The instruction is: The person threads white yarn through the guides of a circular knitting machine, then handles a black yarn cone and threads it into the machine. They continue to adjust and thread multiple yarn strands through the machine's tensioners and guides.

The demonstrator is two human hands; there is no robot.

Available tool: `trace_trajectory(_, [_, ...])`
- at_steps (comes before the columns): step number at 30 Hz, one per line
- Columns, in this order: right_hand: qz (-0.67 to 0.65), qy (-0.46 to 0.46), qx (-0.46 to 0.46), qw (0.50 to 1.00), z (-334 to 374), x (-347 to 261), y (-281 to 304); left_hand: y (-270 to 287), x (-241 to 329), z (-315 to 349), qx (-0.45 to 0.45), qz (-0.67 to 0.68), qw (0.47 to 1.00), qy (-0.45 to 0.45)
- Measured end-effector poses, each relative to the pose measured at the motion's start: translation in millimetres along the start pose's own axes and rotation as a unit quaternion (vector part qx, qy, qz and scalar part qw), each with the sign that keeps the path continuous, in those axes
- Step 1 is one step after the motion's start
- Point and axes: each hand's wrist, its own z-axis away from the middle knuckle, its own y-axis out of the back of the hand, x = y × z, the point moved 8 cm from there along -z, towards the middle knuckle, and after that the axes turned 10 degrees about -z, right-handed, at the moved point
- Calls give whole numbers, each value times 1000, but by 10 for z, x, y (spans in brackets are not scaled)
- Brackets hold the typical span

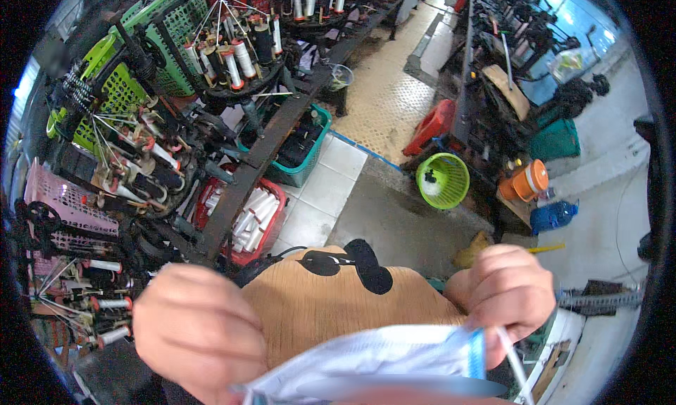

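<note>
A white and light-blue face mask point(380, 345) stretches across the bottom of the view, close to me. My left hand point(197, 327), slightly smeared by motion, is curled closed at the mask's left end; its fingertips are hidden. At the other end, my right hand point(510, 292) is closed, its fingers pinching the mask's corner by the white ear loop point(517, 366). Beyond the mask lies a light wooden tabletop point(296, 320). On its far edge rests a black object with rounded dark parts point(341, 263), whose kind I cannot make out.
Machines with thread bobbins point(239, 60) line the left side. Below them stand a teal basket point(299, 173) and a red basket point(278, 218) of white tubes. A lime-green basket point(442, 181) sits on the floor at centre right, near an orange bucket point(528, 180) and a blue water jug point(553, 216).
</note>
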Motion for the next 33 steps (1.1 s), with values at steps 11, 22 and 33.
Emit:
trace_trajectory(11, [-222, 204, 90, 949, -857, 1344, 1350, 318, -1310, -476, 429, -205, 879, -22])
trace_trajectory(22, [-496, 200, -198, 821, -2064, 2924, 1833, 708, -2241, -839, 478, -322, 817, 14])
trace_trajectory(33, [-161, -25, 62, 985, -5017, 6339, 1478, 1122, -3117, -25, 389, -341, 769, 376])
